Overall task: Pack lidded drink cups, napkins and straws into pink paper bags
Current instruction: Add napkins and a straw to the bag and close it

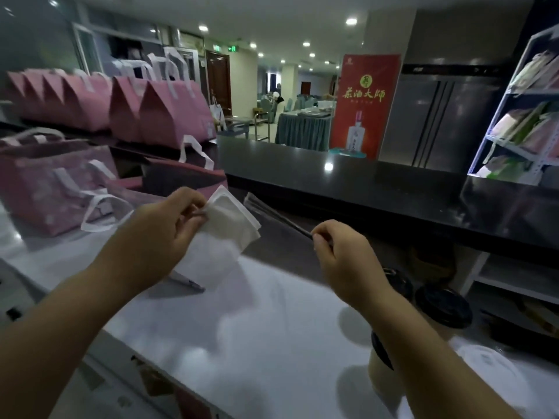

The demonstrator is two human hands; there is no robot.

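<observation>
My left hand (169,228) pinches a folded white napkin (231,220) above the white worktop (242,328). My right hand (338,252) pinches the near end of a wrapped dark straw (272,211) that points up and left toward the napkin. An open pink paper bag (181,179) with white handles stands just behind the napkin. Another pink bag (45,182) stands to its left. Lidded drink cups with black lids (443,306) sit at the right, partly hidden behind my right forearm.
Several closed pink bags (169,113) line the raised black counter (348,182) at the back left. A pen-like object (187,282) lies on the worktop under my left hand. A shelf rack (520,116) stands at the far right.
</observation>
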